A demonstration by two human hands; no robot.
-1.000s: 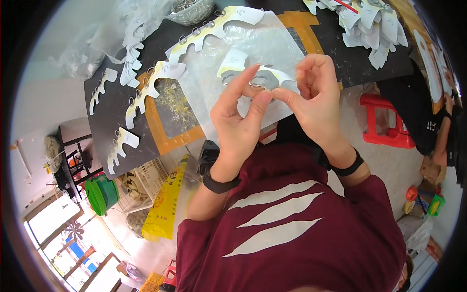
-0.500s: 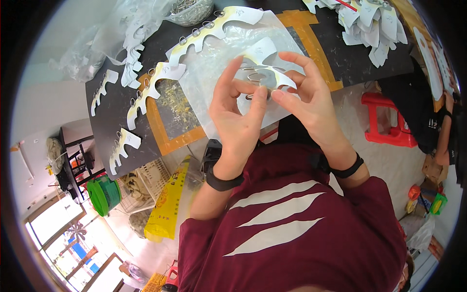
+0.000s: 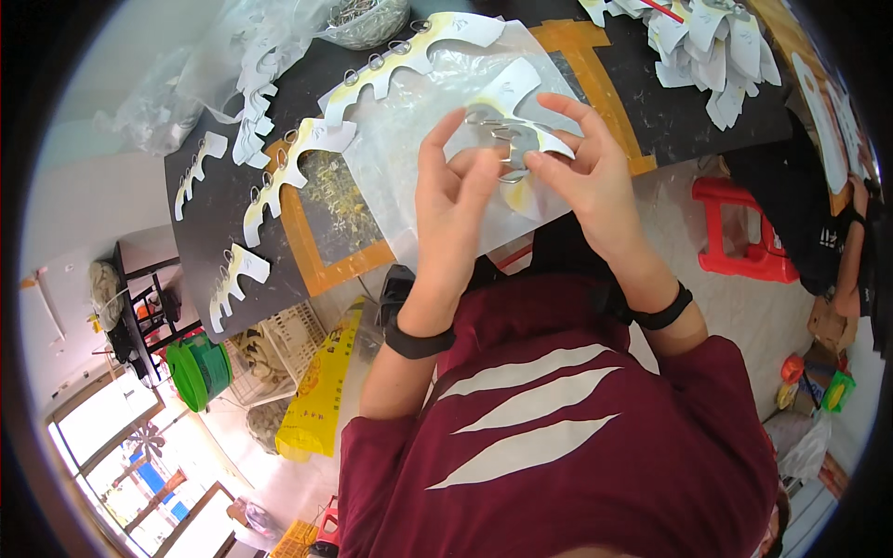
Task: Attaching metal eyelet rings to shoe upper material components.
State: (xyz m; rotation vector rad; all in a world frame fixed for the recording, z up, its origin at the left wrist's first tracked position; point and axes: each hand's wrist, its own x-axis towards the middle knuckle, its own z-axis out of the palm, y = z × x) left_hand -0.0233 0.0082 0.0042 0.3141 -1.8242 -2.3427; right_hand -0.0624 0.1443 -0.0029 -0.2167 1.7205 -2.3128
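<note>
In front of me I hold up a white and pale-yellow scalloped strip (image 3: 507, 86), looking like card, with metal rings (image 3: 507, 135) on it. My right hand (image 3: 600, 181) pinches its right part between thumb and fingers. My left hand (image 3: 451, 191) is at its left side, thumb and bent fingers closed by the rings, index finger raised; the exact contact is partly hidden. Beneath the hands lies a clear plastic sheet (image 3: 391, 172) on the black table. Similar ringed strips lie left of it, one long strip (image 3: 446, 30) at its upper edge and another strip (image 3: 312, 139) nearer.
A clear bowl of metal rings (image 3: 367, 23) stands at the back beside plastic bags (image 3: 177, 102). A pile of white cut pieces (image 3: 712, 56) lies at the far right. Brown tape (image 3: 326, 270) edges the tabletop. A red stool (image 3: 739, 232) and another person's arm (image 3: 851, 251) are to the right.
The strip has turned slightly and its upper end has risen to the right. My left hand has shifted a little, its thumb now higher; the right hand keeps its pinch.
</note>
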